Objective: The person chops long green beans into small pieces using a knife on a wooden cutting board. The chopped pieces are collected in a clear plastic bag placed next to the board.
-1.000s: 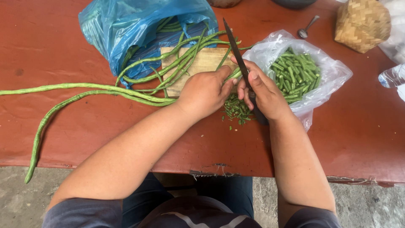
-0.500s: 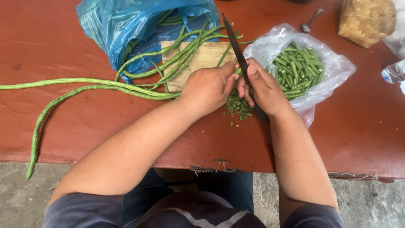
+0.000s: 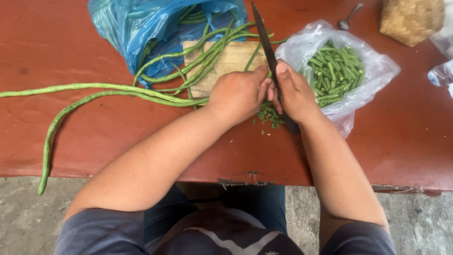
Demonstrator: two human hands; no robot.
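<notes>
**While hands draw closer, knife rises over the beans**

As the long beans [image 3: 141,92] trail away to the left of the grip, the left hand [image 3: 238,94] is clenched around their bunched ends at the near edge of the wooden cutting board [image 3: 231,59]. Just right of it, the right hand [image 3: 297,92] grasps the knife [image 3: 264,40], whose dark blade now points away and slightly left, its tip higher in view than half a second ago. Cut bean pieces [image 3: 269,113] lie just below both hands. Beyond the right hand sits the clear bag of cut beans [image 3: 337,71]; beyond the left, the blue bag [image 3: 141,28]. Both hands have shifted slightly nearer each other.
</notes>
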